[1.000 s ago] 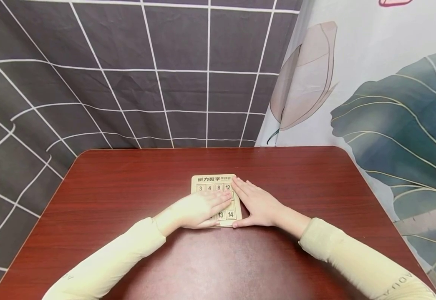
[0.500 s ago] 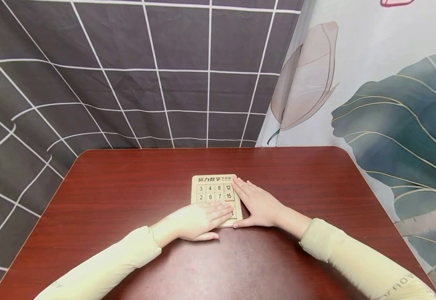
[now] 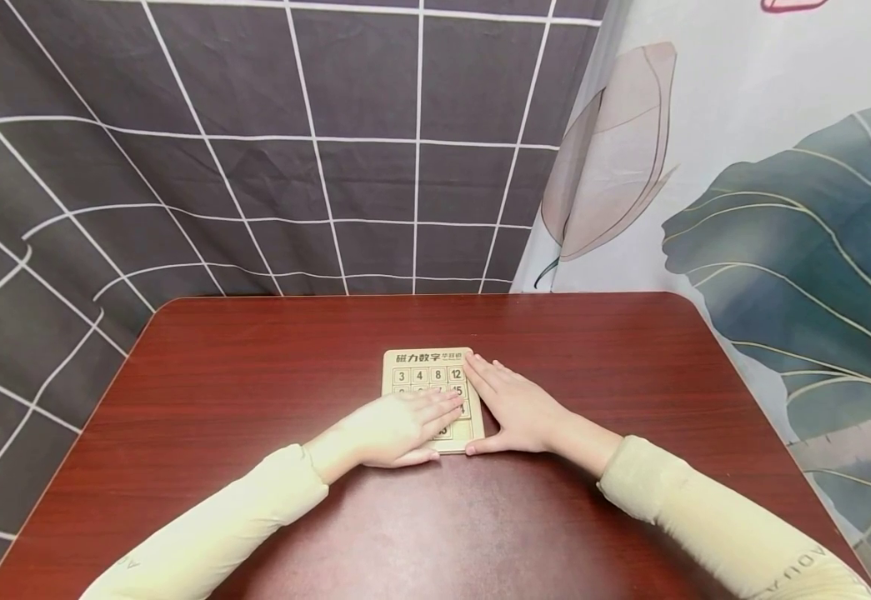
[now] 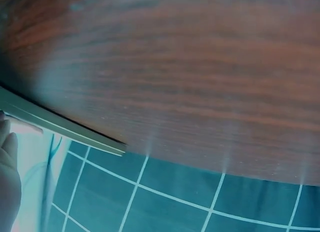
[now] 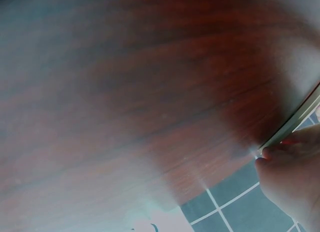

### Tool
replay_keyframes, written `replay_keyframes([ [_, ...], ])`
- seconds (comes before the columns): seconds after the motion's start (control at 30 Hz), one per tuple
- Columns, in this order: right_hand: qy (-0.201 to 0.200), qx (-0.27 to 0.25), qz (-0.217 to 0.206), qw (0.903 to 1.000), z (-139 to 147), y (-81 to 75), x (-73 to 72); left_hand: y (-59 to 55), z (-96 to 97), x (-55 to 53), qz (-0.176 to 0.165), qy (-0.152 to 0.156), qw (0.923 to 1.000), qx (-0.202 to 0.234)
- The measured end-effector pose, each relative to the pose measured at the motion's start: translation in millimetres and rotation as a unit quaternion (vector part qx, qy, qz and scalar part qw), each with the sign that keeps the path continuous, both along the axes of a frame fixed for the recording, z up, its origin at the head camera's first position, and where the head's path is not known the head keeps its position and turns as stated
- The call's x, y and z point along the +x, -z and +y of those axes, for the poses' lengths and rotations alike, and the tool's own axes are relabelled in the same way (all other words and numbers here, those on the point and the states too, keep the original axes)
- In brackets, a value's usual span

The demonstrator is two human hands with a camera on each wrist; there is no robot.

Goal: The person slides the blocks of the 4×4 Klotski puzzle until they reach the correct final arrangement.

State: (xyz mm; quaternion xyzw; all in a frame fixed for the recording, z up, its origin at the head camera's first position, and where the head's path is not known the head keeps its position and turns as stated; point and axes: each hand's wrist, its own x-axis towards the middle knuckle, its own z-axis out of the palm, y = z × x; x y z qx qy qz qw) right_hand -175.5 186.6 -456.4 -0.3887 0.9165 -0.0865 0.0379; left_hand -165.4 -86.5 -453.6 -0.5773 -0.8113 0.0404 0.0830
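a number puzzle [image 3: 429, 375] lies flat on a reddish table [image 3: 615, 342]; over the puzzle's tiles [image 3: 419, 376], the left hand [image 3: 401, 426], fingers straight; against its right edge, the right hand [image 3: 521, 410], thumb spread wide.

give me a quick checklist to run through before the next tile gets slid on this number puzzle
1. Board flat on the table: ok, it lies flat.
2. Board braced: ok, the right hand lies along its right edge, thumb at the near corner.
3. Free slot: ok, the near right corner shows bare.
4. Top row readable: ok, it shows 3, 4, 8, 12.
5. Lower rows readable: not ok, the left hand covers much of them.
6. Left hand pressing only one tile: cannot tell, its fingers hide the contact.
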Motion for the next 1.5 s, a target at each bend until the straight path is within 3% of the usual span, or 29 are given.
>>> replay_keyframes([
  [0.13,0.002,-0.002,-0.002,1.0000,1.0,1.5,-0.4,0.5,-8.6,2.7,0.006,0.007,0.9999,0.010],
  [0.47,0.005,-0.002,0.001,1.0000,2.0,5.0,-1.2,2.6,-30.4,21.6,0.039,0.041,0.9977,0.038],
  [1.1,0.002,-0.006,-0.004,1.0000,2.0,2.2,1.3,3.2,-7.1,23.4,0.012,0.037,0.9988,0.030],
  [1.5,0.000,-0.006,0.002,1.0000,0.2,3.3,-1.0,5.2,-50.5,35.9,0.023,0.020,0.9976,0.062],
])
